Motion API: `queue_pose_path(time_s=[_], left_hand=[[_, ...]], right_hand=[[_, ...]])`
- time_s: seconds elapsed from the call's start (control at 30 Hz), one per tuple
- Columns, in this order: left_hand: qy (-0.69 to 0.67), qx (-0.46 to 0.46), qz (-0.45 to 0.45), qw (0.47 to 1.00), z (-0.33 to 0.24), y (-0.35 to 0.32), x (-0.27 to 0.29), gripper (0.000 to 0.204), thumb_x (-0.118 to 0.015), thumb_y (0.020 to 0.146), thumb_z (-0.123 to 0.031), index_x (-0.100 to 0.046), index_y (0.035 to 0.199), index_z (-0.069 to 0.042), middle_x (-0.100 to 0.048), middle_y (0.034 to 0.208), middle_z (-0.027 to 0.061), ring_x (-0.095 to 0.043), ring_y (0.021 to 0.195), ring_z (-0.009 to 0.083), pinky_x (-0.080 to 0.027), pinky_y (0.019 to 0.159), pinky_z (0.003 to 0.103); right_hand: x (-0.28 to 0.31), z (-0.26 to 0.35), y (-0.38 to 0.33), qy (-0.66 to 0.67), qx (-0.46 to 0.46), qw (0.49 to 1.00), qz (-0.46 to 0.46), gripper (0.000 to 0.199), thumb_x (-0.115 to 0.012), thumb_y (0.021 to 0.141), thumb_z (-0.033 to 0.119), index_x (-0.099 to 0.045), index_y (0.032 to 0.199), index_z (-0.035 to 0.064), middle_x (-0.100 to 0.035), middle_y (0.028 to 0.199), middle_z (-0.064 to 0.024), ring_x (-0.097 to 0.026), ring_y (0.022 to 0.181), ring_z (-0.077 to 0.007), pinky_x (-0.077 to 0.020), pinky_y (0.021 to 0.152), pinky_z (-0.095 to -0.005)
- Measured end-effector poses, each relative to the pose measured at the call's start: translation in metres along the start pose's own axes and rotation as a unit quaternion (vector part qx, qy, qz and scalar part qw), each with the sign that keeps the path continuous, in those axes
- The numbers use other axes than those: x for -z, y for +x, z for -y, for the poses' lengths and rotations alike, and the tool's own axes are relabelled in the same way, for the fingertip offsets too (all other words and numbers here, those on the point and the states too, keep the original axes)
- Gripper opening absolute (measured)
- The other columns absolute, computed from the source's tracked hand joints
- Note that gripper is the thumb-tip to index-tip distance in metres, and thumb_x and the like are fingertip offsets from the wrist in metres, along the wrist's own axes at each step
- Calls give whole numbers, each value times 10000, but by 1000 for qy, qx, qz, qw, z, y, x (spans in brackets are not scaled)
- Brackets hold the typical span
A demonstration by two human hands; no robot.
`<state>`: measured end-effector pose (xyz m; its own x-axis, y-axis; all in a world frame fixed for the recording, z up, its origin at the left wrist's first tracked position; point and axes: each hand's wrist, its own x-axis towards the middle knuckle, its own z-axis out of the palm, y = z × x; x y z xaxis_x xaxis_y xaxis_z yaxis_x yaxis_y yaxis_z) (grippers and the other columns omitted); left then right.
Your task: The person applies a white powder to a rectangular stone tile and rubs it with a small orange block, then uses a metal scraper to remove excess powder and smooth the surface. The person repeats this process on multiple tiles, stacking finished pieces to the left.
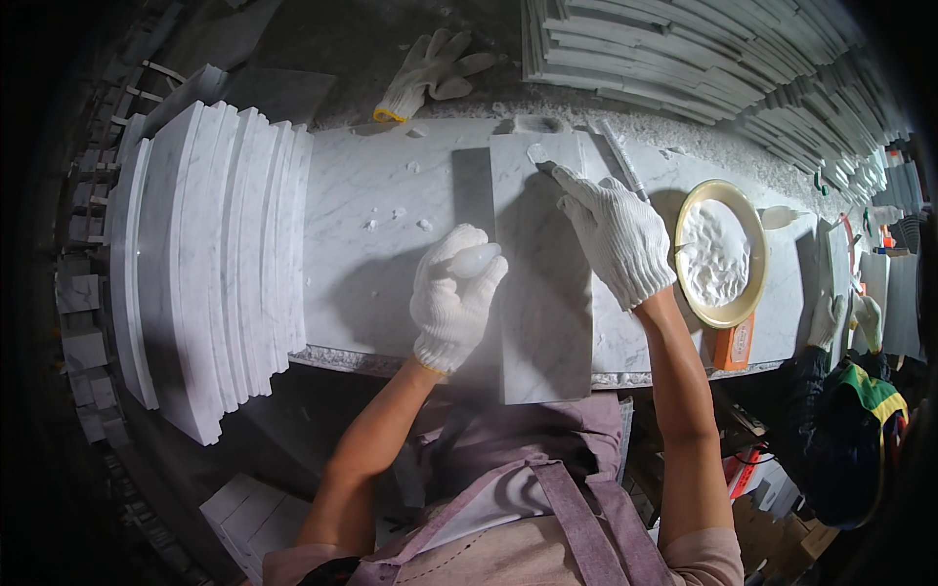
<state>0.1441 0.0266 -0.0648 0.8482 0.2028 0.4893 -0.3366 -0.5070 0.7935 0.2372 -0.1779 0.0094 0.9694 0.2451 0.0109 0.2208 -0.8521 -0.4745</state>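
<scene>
Rightward, cream bowl (718,319) of white paste (716,256), left grip (442,308) clasping translucent object (475,259), right grip (618,237) contents unclear.

We can't name the whitish piece (476,260) in the left hand (447,308); fingers cover part of it. Small dark tip (544,168) at the right hand (621,236): glove hides the rest, kind unclear. Bowl (719,320) covers part of the orange box (733,345). Slab stacks (674,49) run off the top. We find the co-worker's hands (829,320) too small to read.
</scene>
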Motion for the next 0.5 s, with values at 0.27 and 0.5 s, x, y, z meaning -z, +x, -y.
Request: queue_pose_path(time_s=[0.27, 0.5], left_hand=[[-30, -7, 8, 999, -2, 4, 1, 410, -827, 873, -5, -658, 1246, -16, -717, 1194, 107, -682, 1108, 212, -523, 1037, 381], [15, 10, -29, 999, -6, 1, -1, 390, -876, 802, -19, -718, 1156, -63, -737, 1176, 112, -709, 1072, 273, -564, 960, 382]], right_hand=[[-4, 3, 19, 45, 26, 998, -45, 344, -639, 1011, 262, -720, 1340, 208, -684, 833, -179, -688, 790, -365, -551, 729, -464], [-3, -1, 11, 56, 25, 997, -38, 345, -640, 1010, 257, -714, 1345, 225, -669, 795, -191, -686, 780, -364, -553, 732, -473]])
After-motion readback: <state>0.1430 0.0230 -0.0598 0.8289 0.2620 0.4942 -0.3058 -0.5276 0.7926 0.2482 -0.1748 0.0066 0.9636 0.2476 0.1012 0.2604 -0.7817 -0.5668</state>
